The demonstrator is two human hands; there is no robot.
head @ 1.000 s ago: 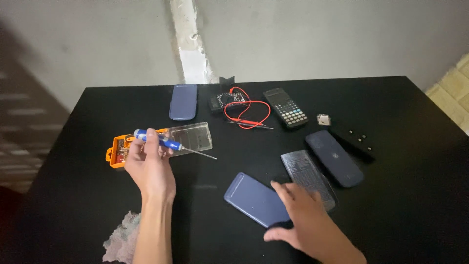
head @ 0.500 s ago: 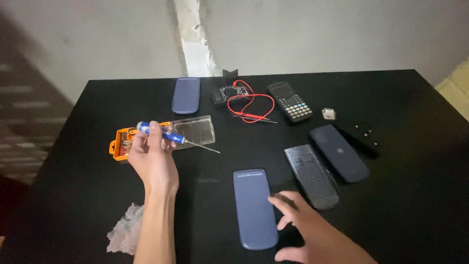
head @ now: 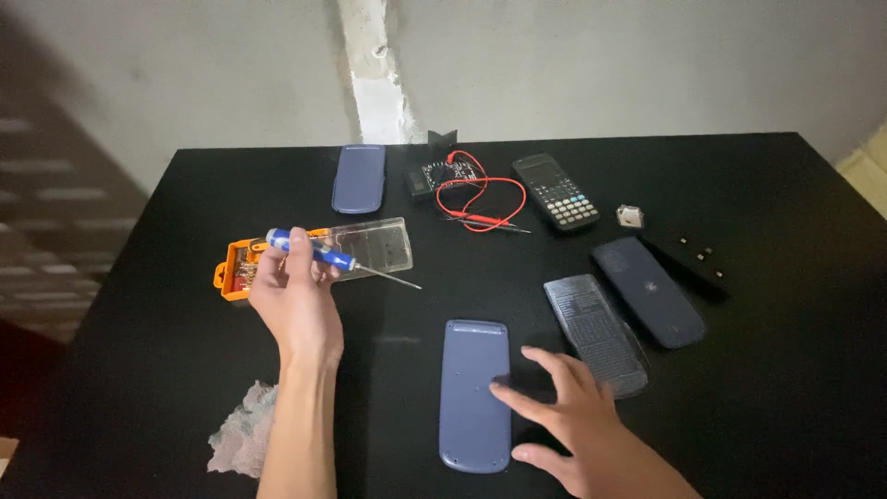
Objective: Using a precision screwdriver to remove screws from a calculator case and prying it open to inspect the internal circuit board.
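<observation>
My left hand (head: 296,300) holds a blue-handled screwdriver (head: 319,253), its thin shaft pointing right over the black table (head: 166,370). Just behind that hand sits an orange bit case with a clear lid (head: 370,245). My right hand (head: 577,420) rests with fingers spread on the right edge of a blue calculator back cover (head: 473,393), which lies lengthwise in front of me. To the right of it lie a dark grey ribbed panel (head: 596,333) and a dark blue cover (head: 647,291).
At the back of the table are another blue cover (head: 358,177), a small multimeter with red leads (head: 480,194), a black calculator (head: 556,191) and a small white part (head: 629,217). Small black pieces (head: 698,249) sit at right. A crumpled cloth (head: 245,442) lies near my left forearm.
My right hand has turned the blue back cover from a slant to lying straight in front of me. The left hand with the screwdriver has hardly moved.
</observation>
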